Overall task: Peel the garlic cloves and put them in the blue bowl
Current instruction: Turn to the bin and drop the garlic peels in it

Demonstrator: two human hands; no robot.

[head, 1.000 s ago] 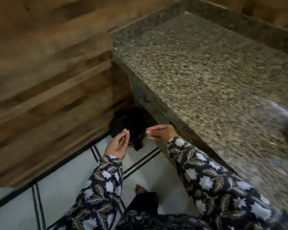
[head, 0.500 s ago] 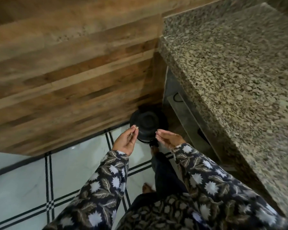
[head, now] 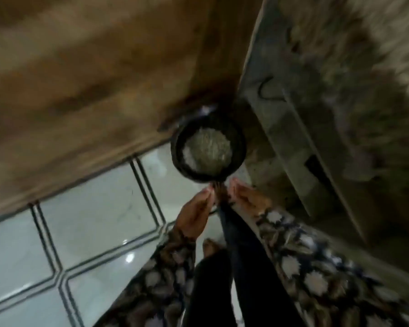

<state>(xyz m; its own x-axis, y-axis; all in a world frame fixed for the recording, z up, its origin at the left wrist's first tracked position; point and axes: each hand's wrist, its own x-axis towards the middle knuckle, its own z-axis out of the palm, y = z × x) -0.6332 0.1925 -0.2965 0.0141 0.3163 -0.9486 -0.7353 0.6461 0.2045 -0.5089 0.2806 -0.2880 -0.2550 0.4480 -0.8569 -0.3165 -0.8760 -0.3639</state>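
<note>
Head view, heavily blurred by motion. I see both hands raised side by side over the floor (head: 92,220), just short of a black round bin (head: 238,147).

The left hand (head: 194,215) points away from the body. Its fingers (head: 207,194) are extended and pressed together, and their tips reach the bin's near rim. The blur does not let me tell whether these fingertips pinch a garlic clove or a piece of peel.

The right hand (head: 248,200) lies just beside the left, apart from it. Its fingers (head: 232,185) are straight, held close together, and angled towards the same rim. Floral sleeves (head: 305,263) cover both forearms.

The bin stands in the floor's far corner, where the wood-panelled wall (head: 92,79) meets the grey cabinet front (head: 281,128) under the granite counter (head: 364,67). Pale, speckled contents (head: 206,149) fill its bottom, but I cannot identify them.

Dark trouser legs (head: 246,267) run between the two forearms and cover part of the floor below the hands. A bare foot (head: 209,247) rests on the white tiles near the left wrist.
</note>
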